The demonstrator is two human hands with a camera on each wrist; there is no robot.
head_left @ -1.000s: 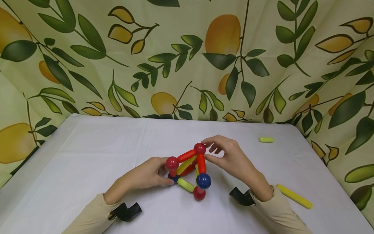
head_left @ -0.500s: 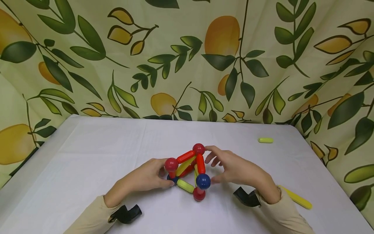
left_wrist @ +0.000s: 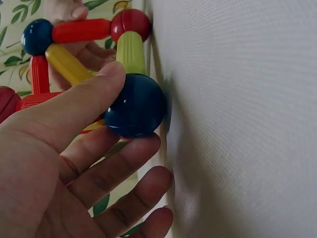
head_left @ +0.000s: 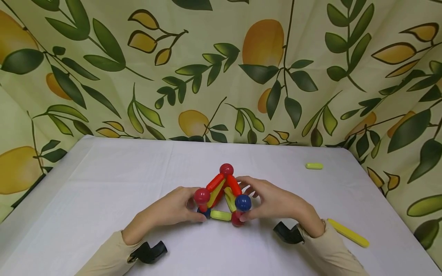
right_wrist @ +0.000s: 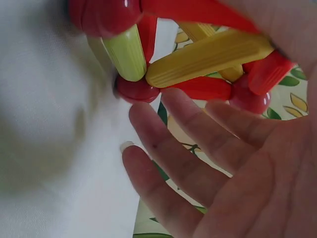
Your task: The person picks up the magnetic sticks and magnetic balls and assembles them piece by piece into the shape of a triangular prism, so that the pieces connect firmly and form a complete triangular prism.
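Observation:
A toy frame of magnetic balls and sticks (head_left: pixel 221 216) stands on the white table, with red, yellow and light green sticks between its balls. My left hand (head_left: pixel 174 207) pinches the blue ball (left_wrist: pixel 136 105) at its lower left corner, thumb on one side and fingertips on the other. On the opposite side, my right hand (head_left: pixel 274 199) spans the frame. Its thumb is on the lower front red ball (head_left: pixel 237 219), beneath an upper blue ball (head_left: pixel 243 203). In the right wrist view, the slightly bent fingers reach to another low red ball (right_wrist: pixel 137 90).
Right of the right forearm lies a long yellow stick (head_left: pixel 348 232). A short light green stick (head_left: pixel 314 166) rests near the far right of the white table (head_left: pixel 121 168). Behind the table hangs a leaf-and-fruit patterned cloth (head_left: pixel 207 69).
My right hand first drew back from the frame's upper part, then came in at the lower right corner. That side swung away and the top red ball shifted left. My left hand kept its hold.

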